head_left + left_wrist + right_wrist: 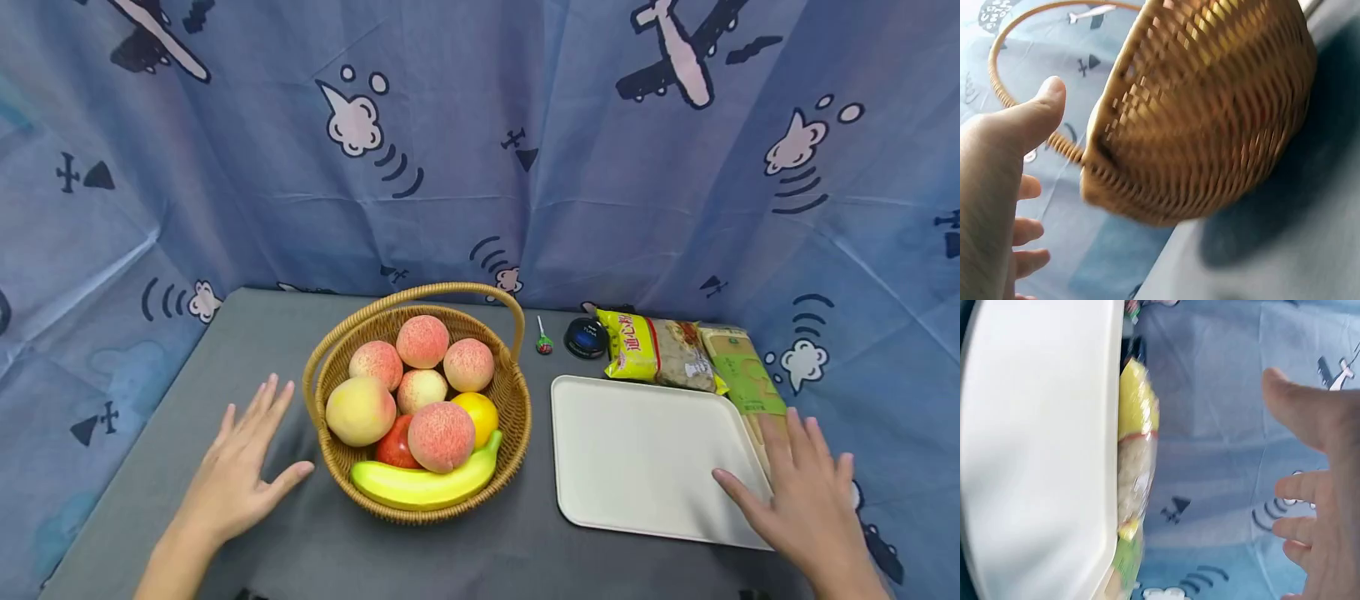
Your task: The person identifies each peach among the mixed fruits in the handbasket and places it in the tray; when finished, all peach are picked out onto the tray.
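My left hand (238,471) is held with fingers spread just left of a wicker basket (517,417), touching nothing. In the basket lie several peaches (441,436), a red apple (397,446), a yellow round fruit (477,417) and a banana (423,485). The left wrist view shows the basket's woven side (1210,137) and its arched handle, with my thumb near them. My right hand (806,500), fingers also spread and holding nothing, hovers over the right end of a white tray (645,458).
Behind the tray lie a lollipop (543,342), a dark round tuna can (587,338), a yellow-and-clear food packet (660,352) and a green-and-tan package (746,375). A blue printed curtain (450,167) encloses the grey table (277,333) at the back and sides.
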`<action>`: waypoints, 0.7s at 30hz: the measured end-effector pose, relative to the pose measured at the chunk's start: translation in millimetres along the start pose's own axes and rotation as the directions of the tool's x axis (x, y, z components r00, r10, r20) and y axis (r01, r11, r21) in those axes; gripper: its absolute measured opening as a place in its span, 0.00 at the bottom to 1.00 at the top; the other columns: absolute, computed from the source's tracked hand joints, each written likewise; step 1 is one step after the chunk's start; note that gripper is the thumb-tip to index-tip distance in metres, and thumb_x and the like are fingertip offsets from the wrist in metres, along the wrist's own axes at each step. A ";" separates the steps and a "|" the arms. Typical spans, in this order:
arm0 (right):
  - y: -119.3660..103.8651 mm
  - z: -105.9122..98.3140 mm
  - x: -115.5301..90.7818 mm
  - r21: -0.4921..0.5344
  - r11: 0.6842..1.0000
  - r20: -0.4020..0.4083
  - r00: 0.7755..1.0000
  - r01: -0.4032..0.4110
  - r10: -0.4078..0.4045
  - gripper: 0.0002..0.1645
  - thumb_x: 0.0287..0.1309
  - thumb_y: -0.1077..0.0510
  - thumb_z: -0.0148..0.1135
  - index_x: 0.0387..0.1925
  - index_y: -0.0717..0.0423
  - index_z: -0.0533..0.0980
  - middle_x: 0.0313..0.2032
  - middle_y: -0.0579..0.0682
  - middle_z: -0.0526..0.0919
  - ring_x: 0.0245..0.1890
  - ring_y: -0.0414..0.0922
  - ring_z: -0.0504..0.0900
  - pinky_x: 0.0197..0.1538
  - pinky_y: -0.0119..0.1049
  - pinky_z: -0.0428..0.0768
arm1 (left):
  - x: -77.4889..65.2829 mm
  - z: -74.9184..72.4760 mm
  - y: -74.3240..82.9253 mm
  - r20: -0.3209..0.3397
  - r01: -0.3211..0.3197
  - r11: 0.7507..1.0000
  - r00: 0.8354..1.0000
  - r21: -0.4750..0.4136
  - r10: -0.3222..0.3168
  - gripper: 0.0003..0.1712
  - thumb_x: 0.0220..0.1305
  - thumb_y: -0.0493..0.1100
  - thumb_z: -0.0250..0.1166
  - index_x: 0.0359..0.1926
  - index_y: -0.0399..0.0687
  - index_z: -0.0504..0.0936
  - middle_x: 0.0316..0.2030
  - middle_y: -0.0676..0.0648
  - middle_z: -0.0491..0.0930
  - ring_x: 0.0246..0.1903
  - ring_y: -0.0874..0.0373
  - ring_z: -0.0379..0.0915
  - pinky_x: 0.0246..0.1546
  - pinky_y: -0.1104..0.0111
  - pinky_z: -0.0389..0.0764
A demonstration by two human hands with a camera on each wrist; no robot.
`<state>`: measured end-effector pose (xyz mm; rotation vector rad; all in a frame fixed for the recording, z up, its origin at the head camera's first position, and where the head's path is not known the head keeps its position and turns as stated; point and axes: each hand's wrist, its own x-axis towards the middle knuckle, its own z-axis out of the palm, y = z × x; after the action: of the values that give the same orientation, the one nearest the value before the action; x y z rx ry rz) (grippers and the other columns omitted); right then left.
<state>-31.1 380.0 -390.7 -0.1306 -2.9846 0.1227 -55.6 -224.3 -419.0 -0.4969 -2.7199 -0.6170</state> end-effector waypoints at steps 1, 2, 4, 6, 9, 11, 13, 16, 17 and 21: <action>-4.2 -1.3 -0.1 0.029 0.999 -0.016 1.000 0.026 -0.026 0.60 0.53 0.30 0.59 0.69 0.70 0.51 0.70 0.73 0.42 0.72 0.64 0.30 0.63 0.73 0.28 | 1.6 2.2 2.0 0.002 -0.003 0.999 1.000 -0.040 0.003 0.52 0.55 0.59 0.66 0.75 0.54 0.49 0.74 0.45 0.47 0.73 0.55 0.44 0.73 0.50 0.43; -8.7 -3.0 0.4 0.059 0.997 -0.035 0.998 0.054 -0.052 0.59 0.52 0.32 0.60 0.69 0.69 0.51 0.70 0.73 0.43 0.72 0.63 0.32 0.64 0.72 0.28 | 3.0 4.2 4.0 0.009 0.001 0.997 1.000 -0.074 0.000 0.53 0.54 0.58 0.68 0.75 0.54 0.49 0.74 0.47 0.47 0.72 0.56 0.46 0.73 0.54 0.45; -17.9 -6.0 1.4 0.102 0.989 -0.056 0.993 0.106 -0.100 0.57 0.53 0.35 0.61 0.70 0.67 0.51 0.70 0.72 0.45 0.73 0.62 0.34 0.67 0.68 0.28 | 5.6 7.6 7.5 0.031 0.018 0.991 0.999 -0.129 -0.015 0.54 0.53 0.55 0.70 0.75 0.55 0.49 0.74 0.49 0.48 0.71 0.52 0.50 0.73 0.57 0.49; -28.0 -8.5 3.0 0.146 0.978 -0.068 0.988 0.150 -0.141 0.56 0.54 0.37 0.63 0.71 0.64 0.50 0.70 0.72 0.47 0.73 0.62 0.36 0.69 0.66 0.31 | 7.2 10.1 10.3 0.061 0.043 0.985 0.998 -0.165 -0.033 0.55 0.52 0.54 0.70 0.75 0.56 0.49 0.74 0.48 0.49 0.69 0.45 0.55 0.69 0.52 0.57; -43.1 -11.7 6.3 0.214 0.954 -0.085 0.977 0.212 -0.198 0.55 0.54 0.41 0.64 0.73 0.60 0.49 0.71 0.68 0.48 0.73 0.62 0.40 0.71 0.62 0.35 | 9.6 13.3 13.3 0.092 0.063 0.972 0.995 -0.228 -0.043 0.54 0.53 0.52 0.71 0.75 0.54 0.49 0.74 0.45 0.50 0.66 0.37 0.56 0.61 0.41 0.64; -53.7 -14.1 8.2 0.273 0.930 -0.094 0.969 0.245 -0.228 0.54 0.53 0.43 0.66 0.73 0.56 0.50 0.72 0.64 0.50 0.72 0.62 0.45 0.70 0.65 0.41 | 10.4 15.5 14.0 0.089 0.060 0.964 0.995 -0.261 -0.037 0.54 0.53 0.50 0.71 0.75 0.53 0.50 0.73 0.43 0.51 0.68 0.42 0.55 0.61 0.44 0.67; -64.8 -17.6 10.3 0.331 0.903 -0.099 0.962 0.273 -0.254 0.53 0.52 0.46 0.68 0.73 0.51 0.51 0.72 0.61 0.52 0.71 0.62 0.50 0.67 0.68 0.49 | 10.8 17.9 13.7 0.067 0.038 0.953 0.998 -0.300 -0.018 0.53 0.52 0.47 0.72 0.74 0.50 0.52 0.73 0.42 0.52 0.70 0.52 0.51 0.67 0.61 0.63; -83.3 -24.2 14.4 0.410 0.857 -0.095 0.949 0.312 -0.300 0.53 0.50 0.49 0.70 0.73 0.44 0.52 0.71 0.58 0.56 0.67 0.62 0.57 0.57 0.71 0.62 | 10.6 21.8 12.3 0.031 0.006 0.940 0.999 -0.342 0.005 0.52 0.51 0.44 0.72 0.73 0.47 0.55 0.73 0.43 0.52 0.70 0.67 0.45 0.64 0.85 0.51; -89.5 -26.3 16.0 0.435 0.838 -0.095 0.943 0.328 -0.320 0.53 0.50 0.51 0.70 0.73 0.43 0.53 0.71 0.57 0.58 0.67 0.62 0.59 0.55 0.70 0.65 | 10.6 23.1 11.8 0.023 -0.002 0.935 1.000 -0.355 0.011 0.51 0.51 0.43 0.72 0.73 0.47 0.55 0.73 0.43 0.52 0.70 0.69 0.44 0.60 0.90 0.46; -113.6 -32.7 26.0 0.514 0.756 -0.092 0.902 0.406 -0.422 0.51 0.50 0.55 0.70 0.72 0.42 0.55 0.70 0.51 0.61 0.68 0.50 0.61 0.55 0.66 0.68 | 10.6 27.3 10.6 0.011 -0.010 0.923 1.000 -0.385 0.016 0.50 0.51 0.42 0.72 0.72 0.47 0.57 0.73 0.44 0.51 0.69 0.72 0.43 0.60 0.89 0.47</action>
<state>-60.8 272.1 -344.7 0.5999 -2.7928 0.8739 -66.8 -199.9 -434.9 -0.6111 -2.6075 -1.1597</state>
